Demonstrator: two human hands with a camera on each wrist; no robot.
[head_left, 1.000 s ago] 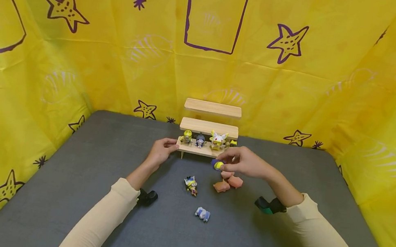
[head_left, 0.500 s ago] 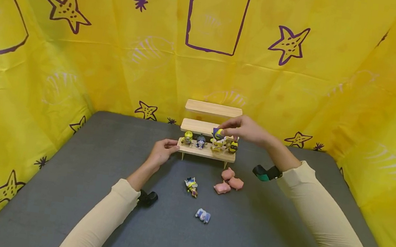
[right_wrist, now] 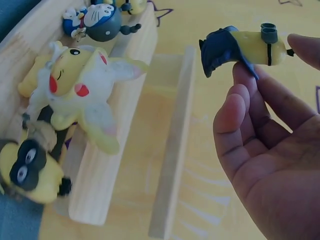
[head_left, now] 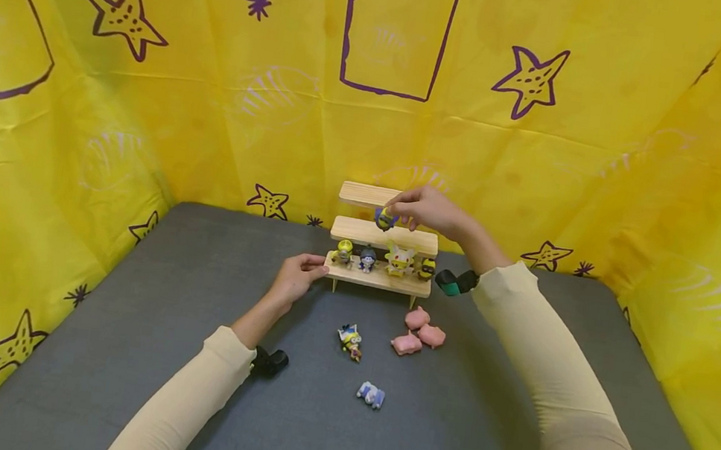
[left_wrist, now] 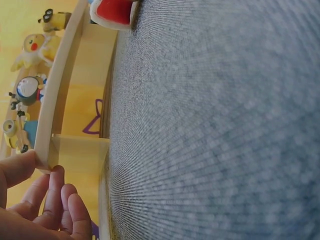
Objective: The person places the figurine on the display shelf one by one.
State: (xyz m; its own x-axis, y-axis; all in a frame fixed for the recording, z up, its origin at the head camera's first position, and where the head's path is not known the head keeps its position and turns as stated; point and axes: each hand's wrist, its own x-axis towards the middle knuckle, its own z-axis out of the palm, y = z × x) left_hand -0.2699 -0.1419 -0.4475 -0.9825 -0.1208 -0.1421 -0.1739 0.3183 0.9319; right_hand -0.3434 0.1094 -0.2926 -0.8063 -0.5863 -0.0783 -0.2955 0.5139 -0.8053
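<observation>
My right hand [head_left: 428, 209] pinches a yellow minion figure [head_left: 384, 219] in a blue outfit, held in the air over the middle tier of a three-tier wooden display shelf [head_left: 360, 231]. In the right wrist view the minion [right_wrist: 257, 48] lies sideways between thumb and fingertips. My left hand [head_left: 294, 279] grips the left end of the bottom tier, thumb against its edge and a finger beneath. Along that tier stand a yellow minion [head_left: 343, 252], a dark-hooded blue and white figure [head_left: 367, 259], a white-eared Pikachu [head_left: 399, 261] and a dark-goggled minion [head_left: 426, 268].
Three pink pig figures [head_left: 406, 344] lie before the shelf's right side on the grey tabletop [head_left: 242, 421]. A minion [head_left: 350, 340] and a blue and white figure [head_left: 370, 394] lie nearer. Yellow patterned cloth [head_left: 209, 139] encloses the back and sides.
My right hand has lifted the minion figure from beside the pigs, up past the bottom tier to above the middle one. The left hand stays on the shelf end.
</observation>
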